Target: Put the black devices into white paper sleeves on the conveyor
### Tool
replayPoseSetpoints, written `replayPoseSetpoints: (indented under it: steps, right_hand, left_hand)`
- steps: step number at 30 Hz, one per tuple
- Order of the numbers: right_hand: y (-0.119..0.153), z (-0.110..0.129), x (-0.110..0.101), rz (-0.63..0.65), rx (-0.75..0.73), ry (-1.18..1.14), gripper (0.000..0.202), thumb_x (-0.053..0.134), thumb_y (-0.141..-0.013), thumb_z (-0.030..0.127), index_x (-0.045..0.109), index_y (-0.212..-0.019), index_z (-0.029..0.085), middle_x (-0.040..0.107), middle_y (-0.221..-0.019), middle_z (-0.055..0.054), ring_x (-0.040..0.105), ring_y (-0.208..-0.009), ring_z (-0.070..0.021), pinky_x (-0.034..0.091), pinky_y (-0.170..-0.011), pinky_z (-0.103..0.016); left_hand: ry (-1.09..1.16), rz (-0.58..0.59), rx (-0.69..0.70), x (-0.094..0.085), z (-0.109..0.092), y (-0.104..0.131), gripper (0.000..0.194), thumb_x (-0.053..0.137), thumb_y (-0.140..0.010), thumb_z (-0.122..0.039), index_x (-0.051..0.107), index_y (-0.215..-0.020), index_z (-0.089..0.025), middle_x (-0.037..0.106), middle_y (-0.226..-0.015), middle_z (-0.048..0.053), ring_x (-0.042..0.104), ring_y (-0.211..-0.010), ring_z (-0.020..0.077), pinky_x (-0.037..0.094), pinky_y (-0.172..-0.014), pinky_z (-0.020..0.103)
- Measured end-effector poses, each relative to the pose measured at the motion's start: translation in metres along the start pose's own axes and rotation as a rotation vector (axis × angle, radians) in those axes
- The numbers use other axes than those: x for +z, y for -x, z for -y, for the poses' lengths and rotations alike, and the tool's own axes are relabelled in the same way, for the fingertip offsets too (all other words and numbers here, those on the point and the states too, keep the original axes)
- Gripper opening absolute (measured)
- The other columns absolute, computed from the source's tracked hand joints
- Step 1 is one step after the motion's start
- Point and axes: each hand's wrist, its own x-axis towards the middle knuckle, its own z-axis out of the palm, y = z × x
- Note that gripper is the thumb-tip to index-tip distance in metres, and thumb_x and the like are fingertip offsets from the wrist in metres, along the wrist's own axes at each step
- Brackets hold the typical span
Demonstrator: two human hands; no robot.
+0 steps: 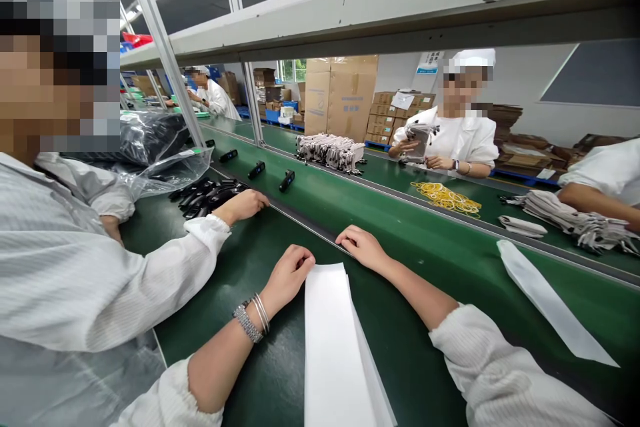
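A pile of long white sheets [327, 340] lies lengthwise before me on the green work surface, its lower sheets fanned to the right. My left hand [287, 275], with a watch and bangles at the wrist, has its thumb and fingers closed at the pile's far left corner. Just beyond the pile, my right hand [364, 248] rests by the metal rail of the belt. Its fingers are loosely bent, slightly apart, and nothing shows in them. One separate white strip [555, 303] lies on the belt to the right.
At my left, a co-worker's hand [245, 205] reaches past a heap of black devices [207, 197]. Several small black devices, one of them nearest [287, 181], stand on the green belt [400, 230]. Across it are yellow bands [447, 198], grey bundles [330, 150] and co-workers. A beam [350, 10] spans overhead.
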Motion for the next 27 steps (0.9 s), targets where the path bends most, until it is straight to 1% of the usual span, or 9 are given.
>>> replayPoseSetpoints:
  steps: [9,27]
  right_hand:
    - [0.0016,0.0008,0.001,-0.007,-0.018,-0.011,0.021,0.048,-0.09,0.018,0.069,-0.088,0.024,0.063,-0.095,-0.002,0.059,-0.082,-0.0142,0.044,-0.08,-0.027]
    - [0.004,0.0021,0.0012,-0.012,-0.012,-0.016,0.021,0.048,-0.089,0.018,0.068,-0.087,0.024,0.063,-0.096,-0.002,0.059,-0.081,-0.0146,0.045,-0.08,-0.028]
  left_hand:
    - [-0.001,-0.002,0.025,0.0004,-0.0008,0.0026,0.027,0.045,-0.093,-0.038,0.063,-0.087,-0.019,0.057,-0.09,0.005,0.054,-0.081,0.017,0.045,-0.074,0.03]
    - [0.012,0.006,0.027,0.0011,-0.0006,0.0053,0.027,0.045,-0.093,-0.038,0.063,-0.086,-0.019,0.056,-0.09,0.005,0.055,-0.084,0.0176,0.046,-0.074,0.03]
